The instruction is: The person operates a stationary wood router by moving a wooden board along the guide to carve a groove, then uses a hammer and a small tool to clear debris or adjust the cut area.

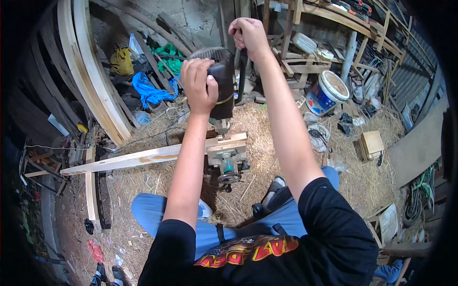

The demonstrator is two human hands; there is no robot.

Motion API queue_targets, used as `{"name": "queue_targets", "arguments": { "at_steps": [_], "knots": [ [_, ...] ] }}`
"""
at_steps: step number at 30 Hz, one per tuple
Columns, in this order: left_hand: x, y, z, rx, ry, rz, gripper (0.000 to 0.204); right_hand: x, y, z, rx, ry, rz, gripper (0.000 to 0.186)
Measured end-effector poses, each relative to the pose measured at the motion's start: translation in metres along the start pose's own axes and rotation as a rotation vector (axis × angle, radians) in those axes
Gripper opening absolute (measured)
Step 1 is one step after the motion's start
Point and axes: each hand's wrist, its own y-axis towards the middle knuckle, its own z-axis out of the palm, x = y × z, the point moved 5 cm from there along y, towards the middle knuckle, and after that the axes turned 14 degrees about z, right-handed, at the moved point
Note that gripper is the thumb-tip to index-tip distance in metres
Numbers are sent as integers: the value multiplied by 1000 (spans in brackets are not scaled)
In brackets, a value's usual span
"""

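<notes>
In front of me stands an upright drilling or mortising machine with a black motor housing [222,78], its top grilled. My left hand [198,86] lies against the housing's left side, fingers laid over it and thumb apart. Higher up, my right hand [250,37] is closed round the top of a dark lever [242,71] beside the housing. Below the motor, a long pale wooden plank [148,158] sits at the machine's green vise [228,164], which has a round handwheel [229,178]. The plank runs out to the left. The tool's tip is hard to make out.
A wooden support [90,190] stands under the plank's left part. Long boards [78,66] lean at the far left, near a blue tarp [150,89]. A white bucket [329,90] and a wooden block [372,144] are on the right. Shavings [260,138] cover the ground.
</notes>
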Motion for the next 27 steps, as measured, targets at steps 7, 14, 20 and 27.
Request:
{"name": "queue_targets", "arguments": {
  "at_steps": [7,14,20,27],
  "knots": [
    [-3,-11,4,39,11,-5,32,-13,-99,1,0,11,-142,43],
    [-4,-24,2,74,-12,-21,32,-53,-229,0,12,-175,-404,32],
    [-14,-17,-17,251,-115,-131,38,-59,-227,-2,139,-94,-174,59],
    [-115,-237,-79,301,-174,-1120,43,-31,-189,9,288,-157,734,93]
  ]
}}
